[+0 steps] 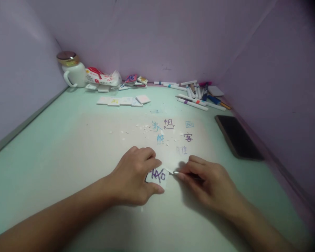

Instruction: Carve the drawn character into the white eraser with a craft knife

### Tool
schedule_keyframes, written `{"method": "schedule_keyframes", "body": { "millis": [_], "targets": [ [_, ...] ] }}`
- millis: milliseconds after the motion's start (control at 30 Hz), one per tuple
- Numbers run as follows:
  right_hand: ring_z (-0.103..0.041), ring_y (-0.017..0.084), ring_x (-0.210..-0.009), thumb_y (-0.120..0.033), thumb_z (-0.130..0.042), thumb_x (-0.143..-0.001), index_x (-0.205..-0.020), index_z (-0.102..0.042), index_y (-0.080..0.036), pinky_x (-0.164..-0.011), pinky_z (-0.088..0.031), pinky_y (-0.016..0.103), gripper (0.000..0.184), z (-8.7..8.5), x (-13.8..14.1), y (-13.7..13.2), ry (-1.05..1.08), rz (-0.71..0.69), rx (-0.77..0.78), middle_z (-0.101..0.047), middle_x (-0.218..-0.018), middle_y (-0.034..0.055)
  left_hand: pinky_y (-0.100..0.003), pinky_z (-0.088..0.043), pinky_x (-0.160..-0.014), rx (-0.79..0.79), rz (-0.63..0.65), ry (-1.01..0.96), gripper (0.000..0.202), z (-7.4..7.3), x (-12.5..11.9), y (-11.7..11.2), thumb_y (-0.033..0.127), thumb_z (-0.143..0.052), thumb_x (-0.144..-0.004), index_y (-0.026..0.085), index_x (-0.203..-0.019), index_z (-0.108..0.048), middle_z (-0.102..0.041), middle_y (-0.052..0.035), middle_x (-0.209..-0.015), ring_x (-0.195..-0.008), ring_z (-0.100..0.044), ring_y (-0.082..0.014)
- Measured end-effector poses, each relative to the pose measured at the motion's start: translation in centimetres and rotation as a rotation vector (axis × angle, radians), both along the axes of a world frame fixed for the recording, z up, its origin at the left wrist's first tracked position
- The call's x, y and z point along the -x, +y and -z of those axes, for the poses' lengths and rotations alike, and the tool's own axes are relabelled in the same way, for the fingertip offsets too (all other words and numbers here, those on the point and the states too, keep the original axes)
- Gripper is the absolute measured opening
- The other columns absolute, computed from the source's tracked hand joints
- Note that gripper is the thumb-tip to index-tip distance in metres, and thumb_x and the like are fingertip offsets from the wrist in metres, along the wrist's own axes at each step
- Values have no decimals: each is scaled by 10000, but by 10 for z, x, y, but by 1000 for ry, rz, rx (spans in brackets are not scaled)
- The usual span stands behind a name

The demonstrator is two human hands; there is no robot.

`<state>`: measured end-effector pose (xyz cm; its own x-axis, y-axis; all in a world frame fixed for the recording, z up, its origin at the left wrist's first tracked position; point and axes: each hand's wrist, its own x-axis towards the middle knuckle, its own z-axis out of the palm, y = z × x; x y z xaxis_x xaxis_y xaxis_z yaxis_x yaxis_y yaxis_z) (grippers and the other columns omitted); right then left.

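Observation:
My left hand (135, 175) grips a small white square tile (164, 181) by its edges, thumb at the near side and fingers at the far side. A purple character is drawn on the tile, and my palm covers part of it. In my right hand (210, 180) is a craft knife (171, 171), pinched close to its blade; the fingers hide most of its handle. The blade tip points left and lies at the tile's right edge; whether it touches cannot be made out. White shavings (147, 128) are scattered beyond my left hand.
Blue and purple characters (169, 124) mark the tabletop ahead. A dark phone (240, 136) lies at right. Along the back stand a lidded white mug (77, 74), a plastic packet (103, 77), several white tiles (124, 101) and many marker pens (193, 104). Purple walls enclose the table.

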<state>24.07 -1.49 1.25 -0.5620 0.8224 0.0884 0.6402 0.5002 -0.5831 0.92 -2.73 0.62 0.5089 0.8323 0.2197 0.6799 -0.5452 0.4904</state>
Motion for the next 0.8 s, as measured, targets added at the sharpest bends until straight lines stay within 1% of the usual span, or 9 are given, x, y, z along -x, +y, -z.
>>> {"method": "schedule_keyframes", "body": {
  "millis": [133, 267, 467, 667, 800],
  "targets": [
    [-473, 111, -514, -266, -493, -908, -794, -649, -190, -488, -332, 258, 208, 2, 3, -9, 17, 66, -54, -510, -648, -9, -381, -419, -708, 12, 13, 17, 391, -3, -1, 0, 413, -770, -681, 129, -927, -661, -599, -88, -905, -766, -535, -212],
    [-479, 105, -517, -265, -510, -906, -811, -655, -191, -484, -349, 247, 188, 4, 3, -12, 69, 103, -83, -520, -655, -7, -389, -426, -704, 15, 13, 30, 393, -5, -2, 1, 419, -770, -680, 119, -911, -664, -604, -101, -902, -768, -540, -223],
    [-481, 108, -521, -261, -514, -900, -801, -659, -193, -489, -345, 255, 189, 6, 5, -10, 34, 119, -111, -526, -658, -8, -383, -424, -697, 16, 8, 39, 385, -6, -2, 0, 420, -771, -679, 128, -908, -666, -600, -94, -894, -749, -528, -213],
    [-473, 104, -505, -272, -518, -899, -795, -658, -196, -478, -340, 251, 190, 6, 5, -12, 30, 124, -124, -520, -650, -12, -386, -419, -689, 9, 15, 18, 384, -5, -2, 0, 395, -773, -677, 112, -915, -671, -593, -94, -877, -733, -533, -215],
    [-467, 107, -493, -290, -516, -898, -774, -656, -202, -470, -332, 253, 207, 5, 6, -13, 9, 132, -127, -508, -634, -14, -385, -420, -692, 8, 9, 18, 376, -4, -2, 1, 411, -769, -678, 122, -896, -665, -597, -91, -876, -735, -536, -214]
  ]
}}
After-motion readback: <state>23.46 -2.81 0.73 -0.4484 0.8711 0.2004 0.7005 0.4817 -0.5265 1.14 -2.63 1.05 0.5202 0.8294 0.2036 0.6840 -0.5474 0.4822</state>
